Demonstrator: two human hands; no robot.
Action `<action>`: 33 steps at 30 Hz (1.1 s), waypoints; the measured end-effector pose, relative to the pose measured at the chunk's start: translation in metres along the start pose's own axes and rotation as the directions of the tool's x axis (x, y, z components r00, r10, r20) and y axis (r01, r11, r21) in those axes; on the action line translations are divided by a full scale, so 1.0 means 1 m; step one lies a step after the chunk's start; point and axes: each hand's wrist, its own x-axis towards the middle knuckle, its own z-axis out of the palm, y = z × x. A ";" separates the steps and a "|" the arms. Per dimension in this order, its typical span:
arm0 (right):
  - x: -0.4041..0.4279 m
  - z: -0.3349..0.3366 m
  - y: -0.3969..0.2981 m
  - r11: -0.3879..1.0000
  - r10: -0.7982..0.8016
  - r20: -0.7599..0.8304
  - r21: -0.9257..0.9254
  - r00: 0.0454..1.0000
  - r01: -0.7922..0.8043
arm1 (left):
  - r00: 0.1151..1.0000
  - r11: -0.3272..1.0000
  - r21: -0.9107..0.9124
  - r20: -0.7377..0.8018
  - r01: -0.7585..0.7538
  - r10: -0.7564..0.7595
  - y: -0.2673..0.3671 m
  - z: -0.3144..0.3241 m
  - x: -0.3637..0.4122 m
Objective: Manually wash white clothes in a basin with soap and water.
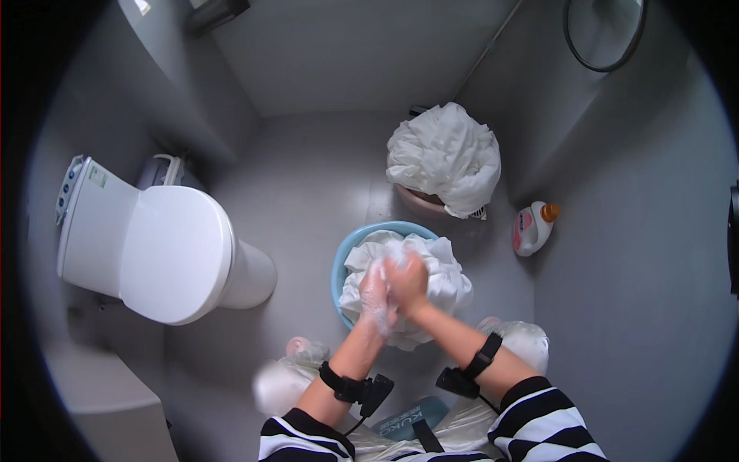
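A light blue plastic basin (339, 265) stands on the floor before me, heaped with wet white cloth (447, 283) that bulges over its right and near rim. My left hand (376, 295), streaked with soap suds, is pressed against my right hand (409, 278) above the pile. Both sets of fingers are curled around a bunched, foamy fold of this cloth. The right hand is slightly blurred, and the fingertips of both are partly hidden. Each forearm wears a black strap with a small device.
Behind the basin, a pinkish tub (424, 203) holds another heap of white fabric (444, 153). A detergent bottle (532, 229) with an orange cap stands by the right wall. At left is a white toilet (176, 254), with a bin (170, 171) behind it. My knees flank the basin's near side.
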 end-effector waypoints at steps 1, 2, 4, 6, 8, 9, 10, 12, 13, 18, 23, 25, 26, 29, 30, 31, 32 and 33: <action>0.023 -0.004 0.015 0.994 0.094 -0.047 0.054 0.994 -0.092 | 0.909 0.969 0.238 -0.389 -0.060 0.152 -0.008 0.025 -0.002; 0.031 -0.008 0.014 0.990 0.053 -0.026 0.129 0.998 -0.049 | 0.908 0.967 0.247 -0.391 -0.055 0.151 -0.003 0.029 -0.002; 0.036 -0.003 0.014 0.979 0.035 0.009 0.201 0.999 -0.036 | 0.935 0.975 0.214 -0.353 0.058 0.022 0.011 0.030 -0.004; 0.058 -0.012 0.019 0.858 0.122 0.109 0.487 0.986 -0.160 | 0.960 0.954 0.298 -0.275 0.040 0.045 0.028 0.022 -0.002; 0.073 -0.031 0.017 0.615 0.202 0.368 0.674 0.908 -0.410 | 0.855 0.605 0.793 -0.268 -0.064 0.443 0.046 0.031 -0.001; 0.071 -0.032 0.013 0.554 0.214 0.432 0.685 0.876 -0.473 | 0.854 0.601 0.797 -0.267 -0.066 0.446 0.053 0.019 -0.001; 0.067 -0.032 0.002 0.490 0.215 0.498 0.689 0.840 -0.534 | 0.866 0.301 0.937 0.005 -0.179 0.500 0.061 0.000 -0.001; 0.049 -0.032 -0.026 0.504 0.113 0.574 0.671 0.811 -0.545 | 0.849 -0.023 0.955 0.274 -0.295 0.452 0.062 0.002 -0.004; 0.045 -0.037 -0.030 0.530 0.025 0.628 0.652 0.778 -0.543 | 0.925 -0.154 0.959 0.274 -0.240 0.265 0.050 0.031 -0.008; 0.048 -0.029 -0.008 0.681 -0.059 0.576 0.620 0.815 -0.389 | 0.947 0.268 0.957 -0.184 0.111 0.265 0.047 0.029 -0.003; 0.013 -0.015 0.033 0.926 -0.316 0.568 0.357 0.760 0.119 | 0.823 0.833 0.468 -0.317 -0.296 0.471 0.103 0.035 -0.019; 0.006 -0.020 0.034 0.938 -0.340 0.643 0.179 0.687 0.297 | 0.865 0.952 0.085 -0.401 -0.294 0.302 0.114 0.066 -0.038; 0.005 -0.021 0.033 0.969 -0.217 0.733 0.084 0.644 0.231 | 0.862 0.950 0.088 -0.402 -0.300 0.310 0.115 0.075 -0.044; 0.014 -0.027 0.048 0.988 -0.152 0.686 0.108 0.712 0.107 | 0.932 0.954 -0.039 -0.229 -0.297 0.280 0.117 0.084 -0.051; 0.019 -0.030 0.045 0.968 -0.185 0.545 0.244 0.817 0.056 | 0.930 0.952 -0.038 -0.230 -0.303 0.287 0.121 0.083 -0.053; 0.028 -0.038 0.043 0.849 -0.182 0.554 0.505 0.813 -0.154 | 0.922 0.946 -0.037 -0.238 -0.323 0.306 0.126 0.084 -0.056; 0.034 -0.046 0.024 0.620 -0.185 0.570 0.700 0.801 -0.355 | 0.909 0.936 -0.032 -0.251 -0.351 0.332 0.133 0.081 -0.061; 0.038 -0.055 0.002 0.412 -0.222 0.602 0.771 0.767 -0.485 | 0.899 0.934 0.022 -0.264 -0.357 0.350 0.138 0.074 -0.060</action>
